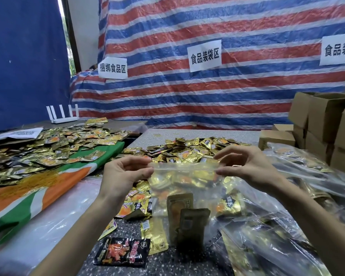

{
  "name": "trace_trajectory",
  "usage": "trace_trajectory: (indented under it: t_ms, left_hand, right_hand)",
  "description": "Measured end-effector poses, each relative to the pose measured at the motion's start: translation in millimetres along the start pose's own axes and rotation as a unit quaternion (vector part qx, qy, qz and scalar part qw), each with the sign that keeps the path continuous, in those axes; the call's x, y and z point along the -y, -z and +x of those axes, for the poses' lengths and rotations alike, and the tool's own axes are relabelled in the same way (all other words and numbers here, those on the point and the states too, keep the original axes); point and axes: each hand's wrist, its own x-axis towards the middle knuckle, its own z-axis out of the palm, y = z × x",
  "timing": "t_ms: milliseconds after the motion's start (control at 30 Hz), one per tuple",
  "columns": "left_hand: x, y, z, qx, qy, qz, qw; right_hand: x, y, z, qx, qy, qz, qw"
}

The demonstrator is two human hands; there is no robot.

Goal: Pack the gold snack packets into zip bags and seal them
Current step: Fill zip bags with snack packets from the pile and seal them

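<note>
Pinching the bag by its zip strip: left hand has the left end between thumb and curled fingers, right hand has the right end between thumb and forefinger, other fingers loosely spread. Both grips are light, fingertip only. The bag hangs between the hands above the table, strip stretched roughly level, with packets sitting in the bottom. Can't tell whether the zip is closed anywhere along its length; the film is too clear and glary.

Risks as I read them:
- Only the ends are held. If fingers don't run the whole strip, the middle probably stays open and looks sealed.
- The load hangs from two fingertip pinches on slick film. If one slips, the bag tips and the packets spill.
- Air trapped in the bag could pop a weak seal once it's stacked.
- Loose pile sits right behind the strip, and a black packet lies just below on the table. It isn't gold, so an easy wrong pick for the next bag.
- Filled bags crowd the right side, film on film, so an unsealed one dropped there would be hard to spot.
</note>
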Motion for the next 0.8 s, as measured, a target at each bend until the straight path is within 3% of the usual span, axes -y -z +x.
trace_trajectory:
  t_ms: [200, 333, 433, 800]
  left_hand:
    - [8.8, -9.4, 0.3, -0.043, -0.036, 0.029, 0.998]
    - [9.8, -16.5, -4.8, -0.033, -0.067, 0.043, 0.996]
    - [10.6, -25.7, -8.7, -0.018, -0.088, 0.047, 0.995]
    - [2.5, -19.6, -17.1, 0.024, -0.102, 0.035, 0.994]
  right_hand:
    - [2.8, -4.3, 3.8, -0.029, -0.038, -0.077, 0.996]
    - [24.1, -22.1, 9.5, 0.062, -0.007, -0.279, 0.958]
    - [39.4, -55.9, 21.7, 0.107, 0.057, -0.34, 0.933]
    - [48.2, -80.8, 36.3, 0.127, 0.082, -0.275, 0.949]
